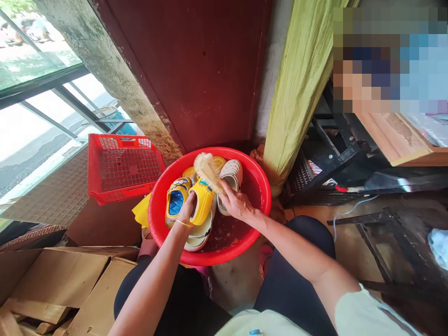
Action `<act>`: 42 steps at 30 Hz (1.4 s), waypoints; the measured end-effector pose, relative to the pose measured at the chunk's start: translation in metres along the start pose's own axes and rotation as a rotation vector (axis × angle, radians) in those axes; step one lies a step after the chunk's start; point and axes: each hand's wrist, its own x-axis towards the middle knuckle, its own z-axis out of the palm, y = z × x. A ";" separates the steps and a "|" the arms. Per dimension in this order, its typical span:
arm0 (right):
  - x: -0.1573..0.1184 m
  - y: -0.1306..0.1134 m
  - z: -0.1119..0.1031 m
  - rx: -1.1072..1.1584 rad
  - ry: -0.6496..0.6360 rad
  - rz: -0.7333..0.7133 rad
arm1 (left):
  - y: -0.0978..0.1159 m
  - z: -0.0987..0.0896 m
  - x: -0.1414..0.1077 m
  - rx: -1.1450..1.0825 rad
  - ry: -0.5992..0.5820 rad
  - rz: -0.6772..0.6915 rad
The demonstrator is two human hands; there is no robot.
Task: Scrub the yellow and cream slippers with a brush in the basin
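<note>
In front of my knees is a round red basin (235, 255) with water and several shoes in it. My left hand (187, 211) holds a yellow clog (203, 204), its fingers partly inside the opening. My right hand (238, 204) grips a pale-bristled scrub brush (209, 171), which lies against the clog's upper side. A second yellow clog with a blue lining (177, 198) rests at the basin's left. A whitish clog (231, 173) sits behind my right hand. Under the held clog a pale shoe (196, 239) is partly hidden.
A red plastic crate (122, 170) stands left of the basin, with cardboard boxes (59, 273) nearer me. Behind are a dark red door panel (196, 70) and a yellow-green cloth-like column (294, 93). On the right stand a wooden-topped table (392, 135) and a dark metal frame (378, 247).
</note>
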 end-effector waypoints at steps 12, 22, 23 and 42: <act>0.018 0.029 -0.037 -0.085 -0.034 0.133 | 0.008 -0.006 -0.012 -0.068 0.002 0.129; 0.006 0.048 -0.033 0.029 -0.214 0.095 | 0.000 -0.005 -0.010 -0.065 0.051 0.113; 0.006 0.048 -0.032 0.030 -0.204 0.107 | 0.001 -0.004 -0.008 -0.099 0.086 0.089; -0.019 -0.017 -0.023 0.145 -0.345 -0.087 | 0.014 0.011 0.012 0.091 0.582 0.474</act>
